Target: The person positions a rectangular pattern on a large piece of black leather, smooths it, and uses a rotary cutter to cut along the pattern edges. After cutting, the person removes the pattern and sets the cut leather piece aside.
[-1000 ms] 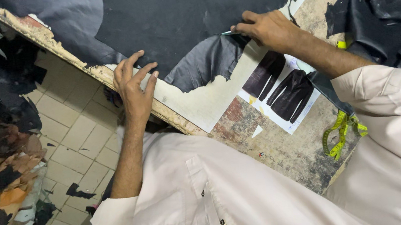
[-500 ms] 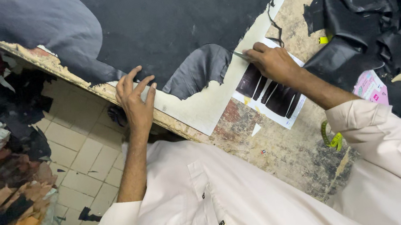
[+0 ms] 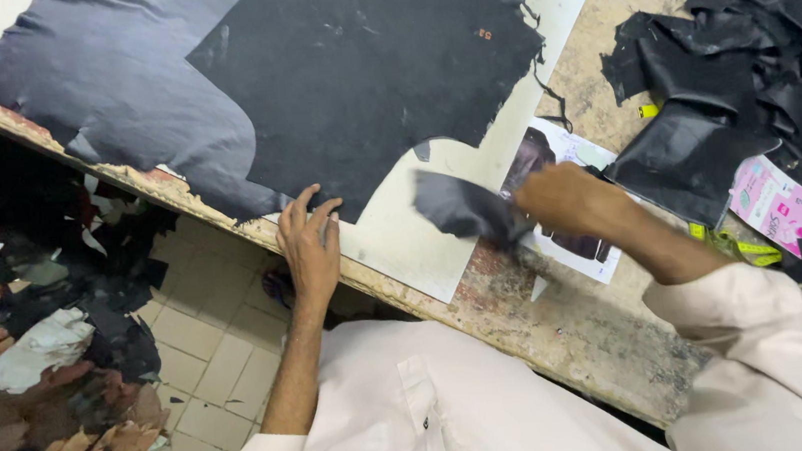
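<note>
Right now the left hand (image 3: 310, 241) lies flat at the near edge of the worktable (image 3: 575, 337), its fingers (image 3: 320, 217) spread a little and pressing down on the lower edge of a large black leather sheet (image 3: 373, 67) that covers much of the table's middle. That sheet rests on a pale cutting board (image 3: 423, 243), whose bare corner shows just beside the left hand and runs toward the right hand. The right hand (image 3: 569, 201) is lifted slightly above the table, closed in a pinch on a small dark leather offcut (image 3: 465, 208), which hangs free between the two hands, blurred, clear of the big sheet and above the pale board. Under and just behind the right hand lies a printed paper sheet (image 3: 569, 151) with dark garment shapes on it, partly hidden by the wrist. To the left of the black sheet a grey-blue hide (image 3: 122, 76) spreads to the table's worn edge, touching and partly tucked under the black one. At the far right a heap of black leather scraps (image 3: 753, 44) is piled up, with a glossy black piece (image 3: 685, 158) at its near side and a pink card (image 3: 771, 203) just beside that. A yellow-green strip (image 3: 741, 247) lies near the right forearm. Below the table edge, tiled floor (image 3: 201, 329) shows, with brown and pale leather waste (image 3: 42, 428) piled to the left. Both arms wear pale rolled-up sleeves (image 3: 736, 338).
</note>
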Tool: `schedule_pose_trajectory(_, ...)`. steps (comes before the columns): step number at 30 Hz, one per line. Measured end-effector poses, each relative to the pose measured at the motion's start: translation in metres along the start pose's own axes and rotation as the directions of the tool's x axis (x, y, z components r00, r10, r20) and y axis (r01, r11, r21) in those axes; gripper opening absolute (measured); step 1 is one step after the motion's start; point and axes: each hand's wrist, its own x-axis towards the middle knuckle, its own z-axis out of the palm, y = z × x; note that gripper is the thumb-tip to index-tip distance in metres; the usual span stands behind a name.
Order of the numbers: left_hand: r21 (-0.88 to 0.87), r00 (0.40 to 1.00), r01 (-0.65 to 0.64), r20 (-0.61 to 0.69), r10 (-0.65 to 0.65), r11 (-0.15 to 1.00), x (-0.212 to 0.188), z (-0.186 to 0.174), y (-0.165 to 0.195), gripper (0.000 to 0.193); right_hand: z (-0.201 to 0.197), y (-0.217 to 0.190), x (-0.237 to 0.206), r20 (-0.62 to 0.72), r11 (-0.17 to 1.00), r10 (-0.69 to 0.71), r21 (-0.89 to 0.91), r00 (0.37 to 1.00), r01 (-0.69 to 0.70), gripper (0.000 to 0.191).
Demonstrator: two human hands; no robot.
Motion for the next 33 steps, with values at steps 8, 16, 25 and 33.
schedule_pose_trajectory(8,-0.157,0.995,-0.045,0.080,0.058,0.987,0.016,-0.026,-0.013,0.042,-0.016,-0.022,-0.038,-0.377,0.905,0.289,0.407,0.880,-0.123,0.029)
schedule_pose_trajectory(16,0.099,0.984,-0.180,0.018,0.179,0.979,0.122,-0.097,-0.066,0.031,-0.006,-0.088,0.103,-0.526,0.879,-0.120,0.338,0.842,0.336,0.035)
schedule_pose_trajectory(25,0.022,0.949,-0.244,0.209,0.234,0.969,0.178,-0.094,-0.080,0.043,-0.049,-0.165,0.234,-0.691,0.806,-0.290,0.196,0.661,0.559,0.043)
schedule_pose_trajectory(33,0.004,0.954,-0.248,0.178,0.243,0.969,0.176,-0.093,-0.084,0.042,-0.052,-0.167,0.247,-0.640,0.816,-0.359,0.138,0.679,0.561,0.042)
